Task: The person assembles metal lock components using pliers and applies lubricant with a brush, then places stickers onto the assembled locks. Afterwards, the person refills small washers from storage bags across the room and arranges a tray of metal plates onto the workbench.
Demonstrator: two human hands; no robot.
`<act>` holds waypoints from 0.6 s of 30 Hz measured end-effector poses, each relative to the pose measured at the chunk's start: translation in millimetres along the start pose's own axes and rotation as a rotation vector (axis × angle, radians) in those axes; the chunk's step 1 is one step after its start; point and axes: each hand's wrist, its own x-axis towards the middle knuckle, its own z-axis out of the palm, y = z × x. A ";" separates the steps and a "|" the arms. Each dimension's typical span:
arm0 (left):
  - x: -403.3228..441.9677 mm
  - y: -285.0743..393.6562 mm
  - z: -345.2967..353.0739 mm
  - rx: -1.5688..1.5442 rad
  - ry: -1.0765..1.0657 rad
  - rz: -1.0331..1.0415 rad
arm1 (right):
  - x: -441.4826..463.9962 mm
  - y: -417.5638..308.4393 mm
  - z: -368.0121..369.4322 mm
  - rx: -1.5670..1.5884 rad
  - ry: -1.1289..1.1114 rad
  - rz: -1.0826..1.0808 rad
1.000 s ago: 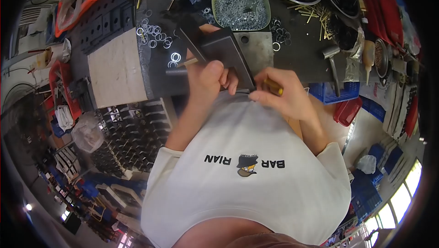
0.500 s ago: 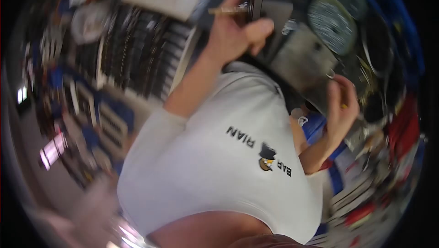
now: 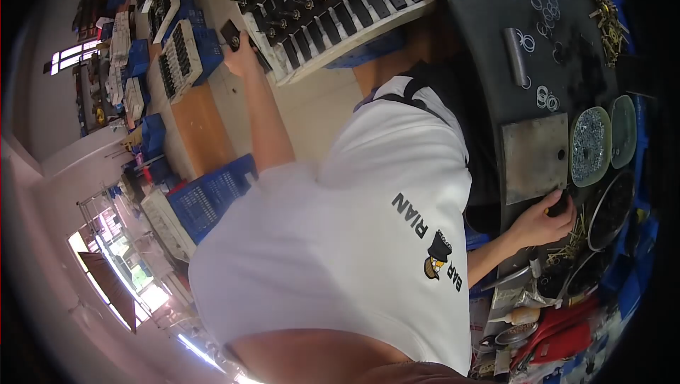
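My left hand (image 3: 242, 59) is stretched out to the far left, closed around a dark rectangular block (image 3: 230, 32) with a small round metal fitting on its face. It is beside the corner of a pale rack (image 3: 283, 76) that holds rows of similar black pieces with metal fittings. My right hand (image 3: 544, 222) rests over the dark workbench (image 3: 489, 37), at the lower corner of a flat metal plate (image 3: 531, 157). Its thumb and fingers are curled together around something dark with a yellowish spot, which I cannot make out.
On the bench are loose metal rings (image 3: 545, 97), a metal cylinder (image 3: 517, 57), a tub of small shiny parts (image 3: 590, 147), brass-coloured pins (image 3: 605, 23) and a dark round bowl (image 3: 610, 210). Red cloth (image 3: 567, 334) is at the lower right. Blue crates (image 3: 212, 196) stand on the left.
My left hand has swung from in front of my body out to the left, carrying the dark block. The view has turned toward the rack. My right hand stays near the metal plate, its fingers more curled.
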 end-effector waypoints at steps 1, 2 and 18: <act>-2.0 -14.7 2.1 -0.064 -0.049 -0.120 | -0.6 1.8 -0.6 -0.018 0.013 -0.007; -2.2 -31.0 7.0 -0.128 -0.102 -0.239 | -0.8 1.2 -0.6 -0.024 0.018 -0.008; 29.5 92.2 11.3 0.272 -0.743 0.173 | 2.2 -13.0 -15.8 -0.037 -0.047 0.149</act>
